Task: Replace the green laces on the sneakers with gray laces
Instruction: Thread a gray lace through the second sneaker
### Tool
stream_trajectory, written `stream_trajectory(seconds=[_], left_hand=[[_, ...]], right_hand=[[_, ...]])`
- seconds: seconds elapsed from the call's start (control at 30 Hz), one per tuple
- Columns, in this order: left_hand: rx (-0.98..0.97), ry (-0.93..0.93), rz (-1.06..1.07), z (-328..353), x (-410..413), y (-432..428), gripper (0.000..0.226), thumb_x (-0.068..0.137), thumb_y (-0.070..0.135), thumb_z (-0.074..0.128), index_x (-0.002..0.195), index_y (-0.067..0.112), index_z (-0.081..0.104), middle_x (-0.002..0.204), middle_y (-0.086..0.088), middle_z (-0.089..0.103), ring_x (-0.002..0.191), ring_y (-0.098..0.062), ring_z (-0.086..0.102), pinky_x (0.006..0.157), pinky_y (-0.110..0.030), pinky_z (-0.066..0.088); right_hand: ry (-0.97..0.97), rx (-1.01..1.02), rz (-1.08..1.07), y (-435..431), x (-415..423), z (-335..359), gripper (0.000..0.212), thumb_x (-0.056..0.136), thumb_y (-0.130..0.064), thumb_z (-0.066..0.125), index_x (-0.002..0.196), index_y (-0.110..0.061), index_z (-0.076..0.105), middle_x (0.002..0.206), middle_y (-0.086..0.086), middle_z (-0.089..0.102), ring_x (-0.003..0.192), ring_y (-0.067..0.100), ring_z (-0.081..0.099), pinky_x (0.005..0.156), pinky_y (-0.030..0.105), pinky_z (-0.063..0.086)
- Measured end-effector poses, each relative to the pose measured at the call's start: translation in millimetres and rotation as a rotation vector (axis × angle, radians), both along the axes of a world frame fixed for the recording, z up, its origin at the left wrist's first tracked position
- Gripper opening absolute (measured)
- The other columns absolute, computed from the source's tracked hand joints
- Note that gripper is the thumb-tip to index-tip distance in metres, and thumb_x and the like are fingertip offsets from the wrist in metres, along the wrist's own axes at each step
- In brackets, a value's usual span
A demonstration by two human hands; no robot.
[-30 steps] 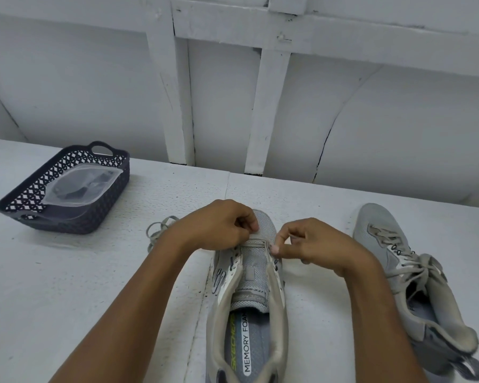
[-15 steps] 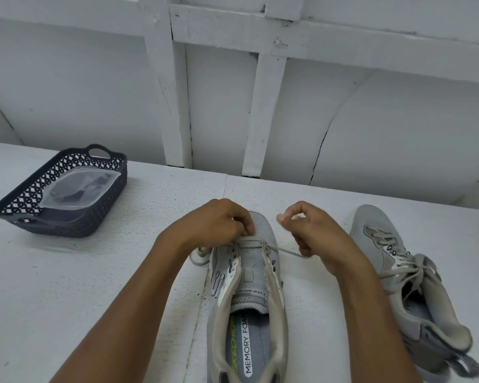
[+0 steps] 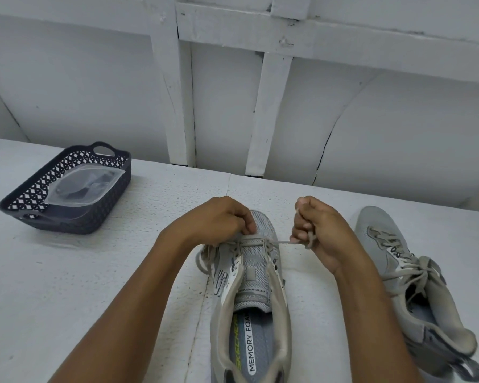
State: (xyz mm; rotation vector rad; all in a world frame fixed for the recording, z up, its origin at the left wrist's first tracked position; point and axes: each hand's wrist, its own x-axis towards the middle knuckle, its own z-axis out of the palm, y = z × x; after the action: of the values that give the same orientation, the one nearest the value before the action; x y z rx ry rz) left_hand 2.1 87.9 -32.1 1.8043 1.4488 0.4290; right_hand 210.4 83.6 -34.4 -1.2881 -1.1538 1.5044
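On the white table, left hand and right hand grip the gray lace crossing a gray mesh sneaker.

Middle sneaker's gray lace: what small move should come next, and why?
Probably the right hand should draw the gray lace out to the right until the slack bunched left of the middle sneaker evens out. The lace runs from the front eyelet to that grip, the left hand pinches the front crossing, and the nearer eyelets are empty.
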Motion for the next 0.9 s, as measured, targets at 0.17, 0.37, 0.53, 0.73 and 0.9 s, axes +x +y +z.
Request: stream_trajectory(seconds=[0.17, 0.37, 0.53, 0.73, 0.9], left_hand=[[0.014, 0.018, -0.007, -1, -1, 1, 0.037, 0.088, 0.003, 0.047, 0.092, 0.023, 0.078, 0.089, 0.015, 0.074, 0.088, -0.008, 0.066, 0.074, -0.026, 0.052], [0.009, 0.007, -0.006, -2, -1, 1, 0.037, 0.088, 0.004, 0.047, 0.092, 0.024, 0.078, 0.087, 0.017, 0.073, 0.078, 0.002, 0.062, 0.064, -0.015, 0.045], [0.008, 0.009, -0.002, -2, -1, 2, 0.037, 0.088, 0.004, 0.048, 0.091, 0.024, 0.078, 0.09, 0.015, 0.074, 0.084, 0.005, 0.062, 0.068, -0.014, 0.042], [-0.022, -0.051, 0.009, -2, -2, 1, 0.036, 0.089, 0.005, 0.048, 0.087, 0.023, 0.079, 0.085, 0.015, 0.074, 0.085, 0.0, 0.066, 0.076, -0.02, 0.049], [-0.012, -0.009, -0.03, 0, -4, 0, 0.025, 0.093, 0.015, 0.054, 0.092, 0.026, 0.077, 0.08, 0.018, 0.071, 0.077, -0.004, 0.065, 0.076, -0.031, 0.053]], right_hand=[[-0.598, 0.061, 0.361, -3, 1, -9, 0.028, 0.085, -0.039, 0.075, 0.076, -0.015, 0.065, 0.056, -0.007, 0.052, 0.045, 0.005, 0.037, 0.05, 0.023, 0.037], [-0.539, 0.148, 0.406, -4, 3, -7, 0.02, 0.096, -0.017, 0.062, 0.076, -0.016, 0.065, 0.061, -0.014, 0.058, 0.059, 0.001, 0.05, 0.06, 0.016, 0.038], [0.018, 0.042, 0.209, -2, 3, -5, 0.029, 0.105, -0.011, 0.038, 0.079, -0.009, 0.051, 0.087, 0.012, 0.074, 0.082, 0.028, 0.069, 0.078, 0.041, 0.051], [-0.128, 0.002, 0.079, 3, -2, -12, 0.027, 0.104, -0.021, 0.047, 0.078, -0.015, 0.045, 0.05, -0.007, 0.035, 0.052, 0.017, 0.036, 0.056, 0.029, 0.042], [-0.534, 0.106, 0.355, -1, -3, -16, 0.019, 0.085, -0.033, 0.076, 0.087, -0.018, 0.065, 0.063, -0.013, 0.062, 0.061, 0.005, 0.053, 0.061, 0.025, 0.042]])
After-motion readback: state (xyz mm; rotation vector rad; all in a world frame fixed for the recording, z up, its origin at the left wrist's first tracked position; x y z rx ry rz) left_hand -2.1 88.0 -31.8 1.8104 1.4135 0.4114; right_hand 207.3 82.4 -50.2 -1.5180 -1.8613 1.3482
